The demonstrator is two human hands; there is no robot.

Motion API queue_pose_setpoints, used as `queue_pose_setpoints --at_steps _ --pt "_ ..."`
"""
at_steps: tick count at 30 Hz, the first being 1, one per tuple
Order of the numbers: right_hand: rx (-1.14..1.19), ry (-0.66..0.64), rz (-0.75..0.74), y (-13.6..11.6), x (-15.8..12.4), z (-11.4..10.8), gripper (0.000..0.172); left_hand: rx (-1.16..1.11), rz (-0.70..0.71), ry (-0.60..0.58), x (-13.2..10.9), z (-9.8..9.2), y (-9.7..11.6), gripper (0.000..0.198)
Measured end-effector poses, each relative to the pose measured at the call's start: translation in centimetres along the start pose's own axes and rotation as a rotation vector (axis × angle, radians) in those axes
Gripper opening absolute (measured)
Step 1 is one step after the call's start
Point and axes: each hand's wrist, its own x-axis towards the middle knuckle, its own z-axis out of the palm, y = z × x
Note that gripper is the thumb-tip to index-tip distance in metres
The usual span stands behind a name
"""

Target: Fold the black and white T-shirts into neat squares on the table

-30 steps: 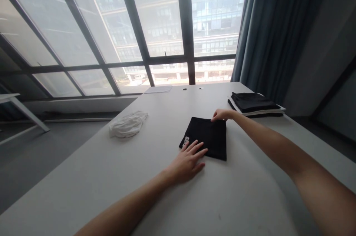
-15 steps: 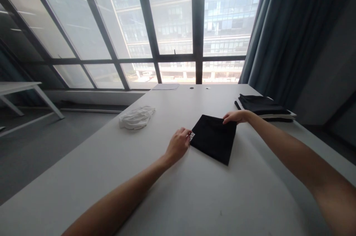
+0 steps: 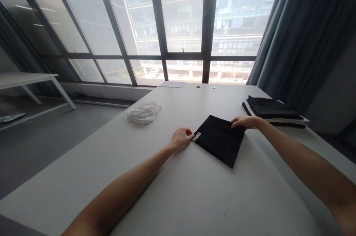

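Observation:
A folded black garment (image 3: 219,141) with white lettering near its left corner lies at an angle on the white table (image 3: 155,176). My left hand (image 3: 182,137) pinches that left corner beside the lettering. At the far right edge, my right hand (image 3: 244,121) grips the cloth, thumb on top and the other fingers mostly hidden beneath. What kind of garment it is, I cannot tell from the folded shape.
A crumpled white cloth (image 3: 144,112) lies on the table's left side. Near the right edge sits a stack of folded black and white clothes (image 3: 275,110). White paper (image 3: 172,84) lies at the far end, before the windows; a blue curtain (image 3: 289,39) hangs at right.
The view has swung slightly left, so everything sits further right in the picture. Both hands keep hold of the black garment; more of its lettering shows beside my left fingers.

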Motion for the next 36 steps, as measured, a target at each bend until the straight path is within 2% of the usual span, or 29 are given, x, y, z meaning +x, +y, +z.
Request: queue_pose_setpoints --at_steps 4,6,9,11,12,17,21,24,28,30,36 --pt "0.005 0.017 -0.004 0.3 0.1 0.1 0.022 0.002 -0.056 0.008 -0.1 0.0 0.2 0.015" --pt "0.014 0.027 -0.010 0.4 0.0 0.1 0.022 0.056 -0.019 0.068 -0.6 0.1 0.8 0.015" --pt "0.026 0.025 -0.010 0.4 -0.1 0.2 0.023 0.156 0.238 0.178 -1.7 0.4 1.7 0.026" --pt "0.031 0.025 -0.011 0.4 -0.2 0.3 0.023 0.211 0.391 0.152 -2.3 0.7 2.1 0.028" --pt "0.032 0.028 -0.012 0.4 -0.3 0.3 0.023 0.234 0.418 0.117 -2.5 0.7 2.1 0.028" --pt "0.022 0.052 -0.015 0.4 -0.4 0.5 0.021 0.291 0.355 0.039 -2.9 0.8 1.6 0.034" --pt "0.030 0.081 -0.010 0.7 -0.7 0.7 0.023 0.252 0.256 0.095 -2.3 1.0 0.9 0.036" --pt "0.053 0.066 -0.016 1.0 -1.4 1.0 0.023 0.171 0.206 0.103 -0.6 0.8 0.7 0.030" --pt "0.101 0.150 0.011 1.7 -3.0 2.0 0.021 0.026 0.092 -0.128 2.6 0.2 1.1 0.017" --pt "0.149 0.209 0.024 2.5 -4.2 2.9 0.023 -0.012 0.057 -0.219 4.1 0.1 1.4 0.017" --pt "0.276 0.302 0.007 5.8 -8.3 6.0 0.027 -0.059 0.045 -0.297 6.7 0.5 2.3 0.025"
